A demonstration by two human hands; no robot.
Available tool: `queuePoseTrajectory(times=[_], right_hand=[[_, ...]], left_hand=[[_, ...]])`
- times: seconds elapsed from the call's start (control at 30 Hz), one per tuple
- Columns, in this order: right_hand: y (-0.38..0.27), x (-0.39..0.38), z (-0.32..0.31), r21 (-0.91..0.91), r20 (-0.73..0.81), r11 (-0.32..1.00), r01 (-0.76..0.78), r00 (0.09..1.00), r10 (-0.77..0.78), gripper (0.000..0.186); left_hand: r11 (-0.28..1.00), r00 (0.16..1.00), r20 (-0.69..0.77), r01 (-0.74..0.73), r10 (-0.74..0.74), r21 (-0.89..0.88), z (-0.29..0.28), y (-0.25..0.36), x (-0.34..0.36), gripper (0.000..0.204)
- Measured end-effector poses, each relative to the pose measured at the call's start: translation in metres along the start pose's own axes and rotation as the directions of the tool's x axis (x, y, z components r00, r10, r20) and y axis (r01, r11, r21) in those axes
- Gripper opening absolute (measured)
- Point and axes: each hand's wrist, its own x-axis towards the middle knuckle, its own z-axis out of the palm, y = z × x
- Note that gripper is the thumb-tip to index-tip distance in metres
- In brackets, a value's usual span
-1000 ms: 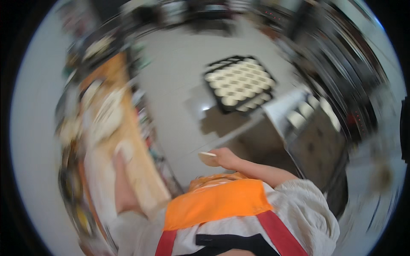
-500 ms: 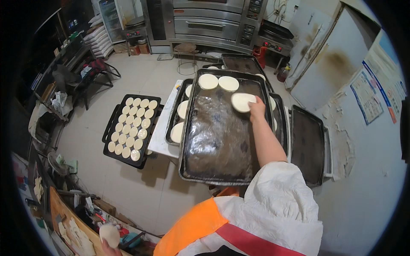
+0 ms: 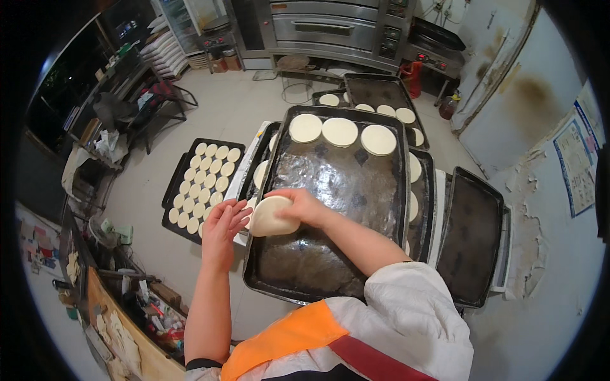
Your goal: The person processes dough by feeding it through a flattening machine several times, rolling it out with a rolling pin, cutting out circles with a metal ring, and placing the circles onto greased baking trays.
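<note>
My right hand (image 3: 305, 208) grips a flat round of pale dough (image 3: 269, 220), tilted over the near left part of a dark baking tray (image 3: 318, 267). Just left of the dough, my left hand (image 3: 223, 230) is open with its fingers stretched toward the round's edge; whether they touch it I cannot tell. Three dough rounds lie in a row along the tray's far end: a left one (image 3: 305, 128), a middle one (image 3: 340, 132) and a right one (image 3: 379, 140).
Under this tray, another tray (image 3: 427, 209) holds more rounds. A tray of small dough rounds (image 3: 170, 216) stands at the left, and a dark tray (image 3: 471, 238) at the right. Beyond are more trays and a steel oven (image 3: 324, 39). A cluttered wooden bench (image 3: 105, 279) lies at lower left.
The right hand's dough round now lies at the right of the row. My left hand has risen from the bench, and the round it carried is now in my right hand, which moved left.
</note>
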Motion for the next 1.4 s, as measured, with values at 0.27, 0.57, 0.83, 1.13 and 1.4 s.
queuePoseTrajectory(times=[0.27, 0.57, 0.83, 1.13, 1.4], right_hand=[[0.039, 0.043, -0.037, -0.256, -0.746, 0.965, -0.061, 0.647, -0.158, 0.056], [0.032, 0.068, 0.03, -0.788, -0.602, 0.228, -0.572, 0.793, -0.089, 0.053], [0.049, 0.044, 0.317, -0.654, 0.211, 0.705, 0.273, 0.961, -0.177, 0.04], [0.077, -0.155, 0.597, -0.221, 0.939, 0.902, 0.371, 0.33, 0.095, 0.053], [0.096, -0.12, 0.55, -0.459, 0.621, 0.844, -0.275, 0.58, 0.527, 0.032]], left_hand=[[0.974, 0.85, -0.516, 0.193, -0.107, 0.115, -0.186, -0.072, -0.117, 0.03], [0.13, -0.249, -0.881, 0.968, 0.403, -0.214, -0.353, -0.228, -0.538, 0.05], [0.467, -0.193, -0.932, 0.884, 0.307, -0.029, -0.312, -0.278, -0.706, 0.073], [0.931, 0.341, -0.94, 0.346, -0.007, 0.119, -0.314, -0.144, -0.639, 0.036], [0.21, -0.009, -0.851, 0.97, 0.525, 0.119, -0.542, -0.251, -0.705, 0.058]])
